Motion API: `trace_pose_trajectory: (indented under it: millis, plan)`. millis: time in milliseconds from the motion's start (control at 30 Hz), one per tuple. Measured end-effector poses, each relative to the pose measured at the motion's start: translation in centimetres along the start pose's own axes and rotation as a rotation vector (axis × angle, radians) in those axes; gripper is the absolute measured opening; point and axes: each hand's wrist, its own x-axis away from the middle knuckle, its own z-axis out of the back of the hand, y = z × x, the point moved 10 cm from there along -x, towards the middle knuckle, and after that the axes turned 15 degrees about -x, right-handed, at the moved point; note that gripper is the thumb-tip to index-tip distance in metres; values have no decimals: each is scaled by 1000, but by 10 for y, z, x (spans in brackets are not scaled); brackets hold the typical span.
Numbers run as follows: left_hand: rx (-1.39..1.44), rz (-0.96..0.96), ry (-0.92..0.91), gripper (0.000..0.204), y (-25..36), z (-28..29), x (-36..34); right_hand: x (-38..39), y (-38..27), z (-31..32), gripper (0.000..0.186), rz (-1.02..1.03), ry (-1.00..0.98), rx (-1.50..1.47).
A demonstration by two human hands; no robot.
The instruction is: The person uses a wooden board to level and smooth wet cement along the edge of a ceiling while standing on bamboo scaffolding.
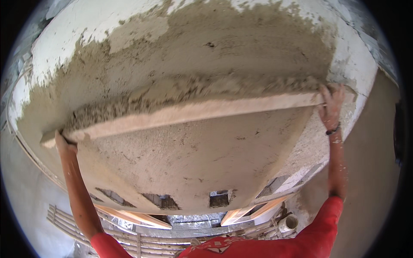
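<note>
A long, pale wooden straightedge spans the wet mortar surface, its right end higher in the picture than its left. My left hand is closed around the left end. Near the other end, my right hand grips the board with fingers over its far edge; a dark band circles that wrist. Lumpy mortar is heaped along the board's far edge. On the near side, the mortar coat looks smoother, with small pits and scratches.
White uncoated patches border the mortar at the far and left sides. Small rectangular openings run along the near edge. Below are wooden frames, a rail of poles and a pale bucket. A grey wall stands right.
</note>
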Motion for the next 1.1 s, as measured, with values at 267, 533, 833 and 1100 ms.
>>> trace_pose_trajectory:
  millis: [267,533,833,1100]
  plan:
    - [-108,-121,31,35,98,-85,-6,-62,101,40,51,57,50,43]
    - [-232,-150,49,32,123,-81,-8,-45,135,6,47,-75,-27,-123]
    - [-274,-42,147,29,7,-6,4,58,-6,-19,55,-26,-35,-156]
    - [-95,28,-45,37,-118,72,-2,170,-90,-53,48,-142,-92,-228]
